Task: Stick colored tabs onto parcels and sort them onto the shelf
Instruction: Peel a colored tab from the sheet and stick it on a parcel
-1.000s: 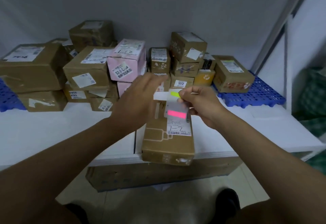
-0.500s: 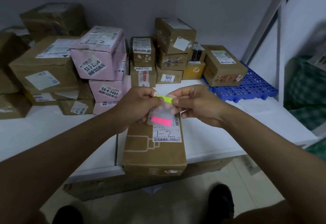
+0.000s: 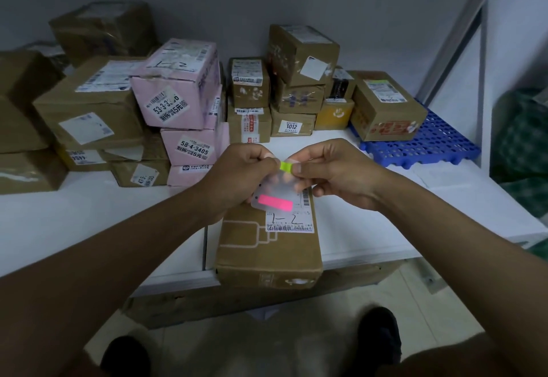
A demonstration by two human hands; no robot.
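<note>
A long brown parcel [image 3: 267, 252] lies on the white table [image 3: 89, 216], its near end past the front edge, its label marked "1-2". Above its far end both hands hold a clear tab sheet [image 3: 274, 195] carrying a pink tab [image 3: 275, 202]. My left hand [image 3: 237, 172] grips the sheet's left side. My right hand [image 3: 329, 172] pinches a yellow-green tab [image 3: 285, 166] at the sheet's top edge.
Brown and pink parcels [image 3: 178, 91] are stacked along the back of the table. One brown box [image 3: 385, 106] sits on a blue perforated pallet [image 3: 427, 145] at the right. A flat carton lies under the table. My shoes show on the floor.
My left hand came in from an open reach to grip the sheet. Both hands now meet at the yellow-green tab. The view shifted right and closer.
</note>
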